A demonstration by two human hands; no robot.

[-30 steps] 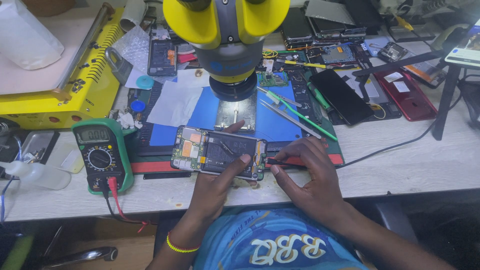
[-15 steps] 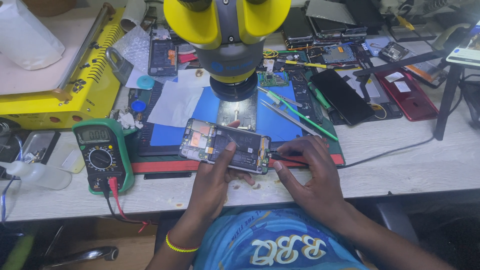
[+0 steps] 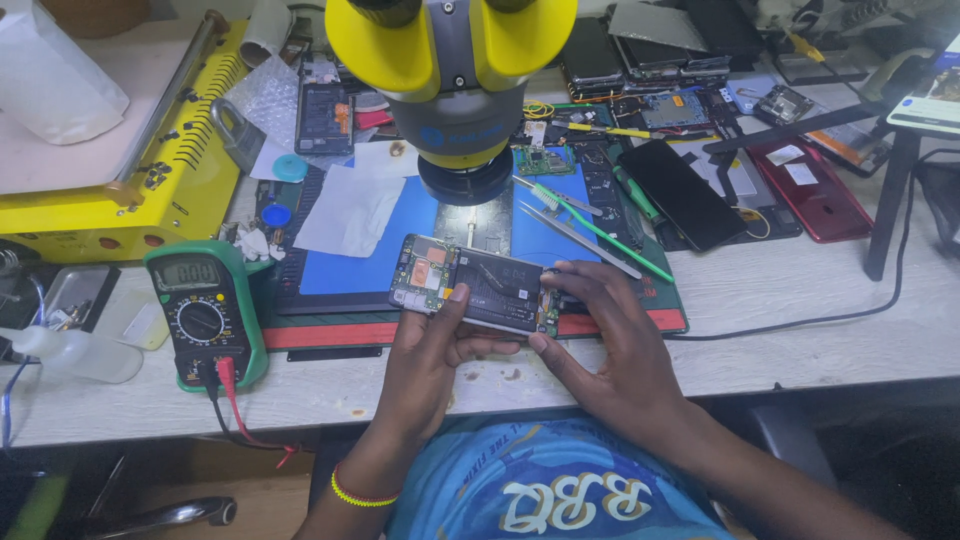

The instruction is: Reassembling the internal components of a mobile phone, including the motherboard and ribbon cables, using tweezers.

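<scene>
Both hands: left hand (image 3: 430,345) | right hand (image 3: 610,335) | grip opened phone (image 3: 475,285) ends | above mat (image 3: 350,262) front edge

Lighting: even, bright, soft shadows below fingers (image 3: 455,300). Glare: faint, on dark phone (image 3: 683,207) beyond fingers. Focus: sharp; edges slightly distorted.

A phone-repair workshop: a yellow stereo microscope (image 3: 452,70) at top centre, a green digital multimeter (image 3: 203,310) at left, a blue rubber work mat (image 3: 400,235), and scattered dismantled black phones (image 3: 640,50) along the top.
</scene>
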